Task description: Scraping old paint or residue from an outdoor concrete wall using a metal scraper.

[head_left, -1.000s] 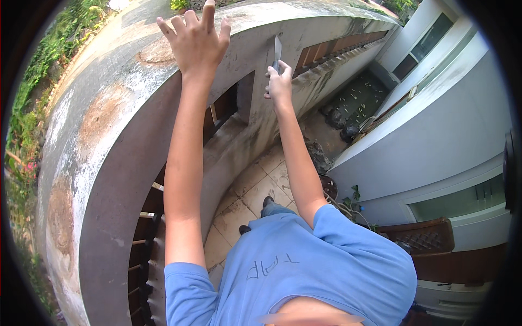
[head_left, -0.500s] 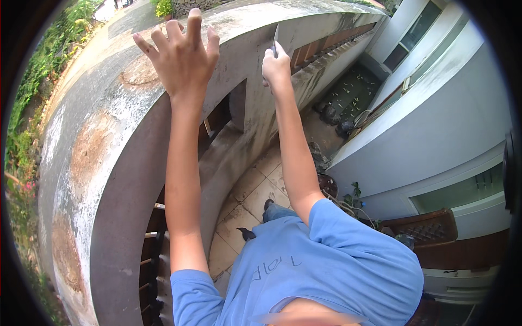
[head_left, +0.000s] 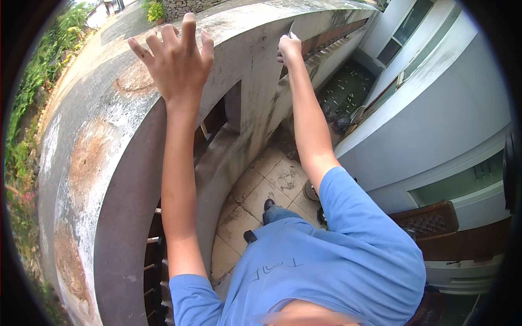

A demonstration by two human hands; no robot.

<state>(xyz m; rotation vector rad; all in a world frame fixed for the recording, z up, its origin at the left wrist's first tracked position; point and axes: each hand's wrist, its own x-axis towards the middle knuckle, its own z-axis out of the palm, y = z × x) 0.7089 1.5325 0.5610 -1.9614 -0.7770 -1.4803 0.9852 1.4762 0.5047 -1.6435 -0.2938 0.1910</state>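
Observation:
My left hand [head_left: 179, 68] is raised at the far end of its outstretched arm, over the top of the curved concrete wall [head_left: 228, 32]. Its fingers are spread and bent, with nothing in them; whether they touch the wall I cannot tell. Farther to the right, my right hand [head_left: 290, 48] is closed round a small knife [head_left: 291, 27]. Only a short, pointed piece of its blade shows above the fist, against the inner face of the wall. The handle is mostly hidden in my fingers.
Slatted openings [head_left: 215, 122] break the wall below my hands. A narrow tiled floor [head_left: 255, 201] runs between it and a white building wall [head_left: 435, 130]. Dark water [head_left: 348, 84] lies at the far end, a wooden chair [head_left: 429, 220] at the right, plants [head_left: 32, 98] beyond the wall.
My right hand has moved rightward and slightly farther away along the wall with the knife, which has turned to the right. My left hand has shifted slightly, still spread.

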